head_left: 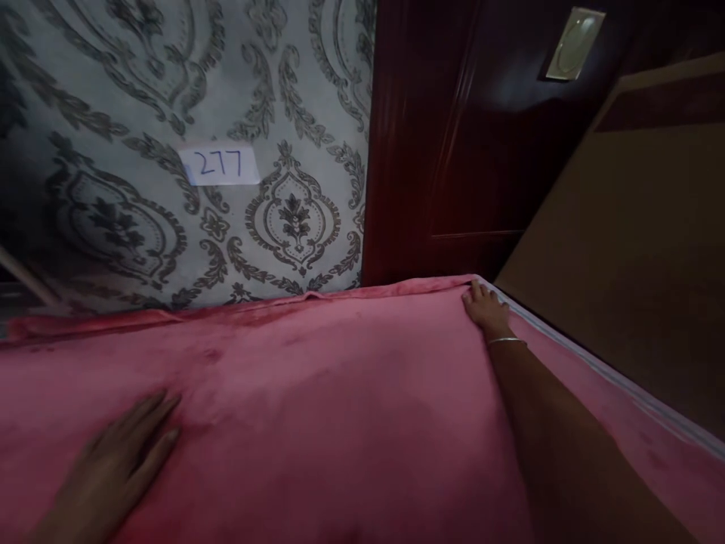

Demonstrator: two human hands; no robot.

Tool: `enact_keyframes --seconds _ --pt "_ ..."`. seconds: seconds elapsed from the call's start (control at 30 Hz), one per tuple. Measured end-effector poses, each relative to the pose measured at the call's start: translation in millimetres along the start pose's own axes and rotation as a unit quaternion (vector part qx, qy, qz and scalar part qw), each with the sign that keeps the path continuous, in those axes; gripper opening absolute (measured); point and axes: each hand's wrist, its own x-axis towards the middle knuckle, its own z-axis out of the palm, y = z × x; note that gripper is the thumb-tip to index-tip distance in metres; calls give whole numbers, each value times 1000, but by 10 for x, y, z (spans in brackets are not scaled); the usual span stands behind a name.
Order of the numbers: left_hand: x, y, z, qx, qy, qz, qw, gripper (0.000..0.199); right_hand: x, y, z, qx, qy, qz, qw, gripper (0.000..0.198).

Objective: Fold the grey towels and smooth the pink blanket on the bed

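Note:
A pink, plush-looking sheet (340, 393) covers the wide flat surface in front of me, with darker smudges in its pile. My left hand (116, 468) lies on it at the lower left, palm down, fingers stretched out and thumb apart. Far ahead to the right, my right hand (487, 308) rests on the sheet's far corner, its fingers slightly spread over the edge. A thin bangle circles that wrist. Along the wall, the sheet's far edge is bunched into a loose fold (309, 296). What lies beneath the sheet is hidden.
Behind the far edge stands a wall (294, 219) with patterned wallpaper and a paper label (220, 164) reading 277. To its right are a dark red glossy wood panel (413, 151) and a light rectangular plate (576, 44). A large brown board (634, 264) borders the right side.

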Motion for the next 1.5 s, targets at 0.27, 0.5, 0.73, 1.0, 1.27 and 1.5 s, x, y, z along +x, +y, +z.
enact_keyframes --seconds 0.27,0.5,0.73,1.0,1.27,1.5 --pt "106 295 -272 -19 -60 12 998 76 -888 -73 -338 -18 -82 -53 995 61" --pt "129 569 -538 -20 -40 29 999 70 -2557 -669 -677 36 -113 -214 970 61" --pt "-193 917 -992 -56 -66 137 987 54 -4460 -1324 -871 132 -90 -419 894 60" --pt "-1076 1203 -809 -70 -69 213 972 64 -4785 -984 -867 95 -76 -368 922 60" --pt "-1099 1172 -702 -83 -52 206 974 66 -3860 677 -955 -11 -68 -126 990 55" --pt "-1076 1055 -522 -117 -34 206 971 66 -3392 1696 -883 -34 -5 98 995 58"
